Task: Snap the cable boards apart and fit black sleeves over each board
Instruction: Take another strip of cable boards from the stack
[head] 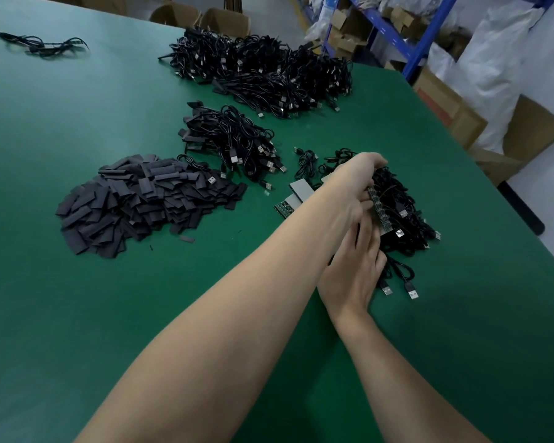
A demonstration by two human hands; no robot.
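Both hands meet over the right side of the table, where the board strip is held edge-up, just above its attached cables. The left hand crosses over and curls its fingers round the far end of the strip. The right hand lays its fingers along the near end. Its thumb is hidden, so it cannot be told whether this hand grasps the strip or only braces it. Holding the strip at opposite ends probably gives bending leverage for snapping one board off.

The strip is narrow and green, with a row of small components along it. Motion blur hides the break lines. Black leads run from it to USB plugs lying on the table.

Spare boards lie just left of the hands. The sleeves, flat black pieces in a loose heap, sit further left within reach, probably staged for the fitting step. The nearer bundle appears already sleeved
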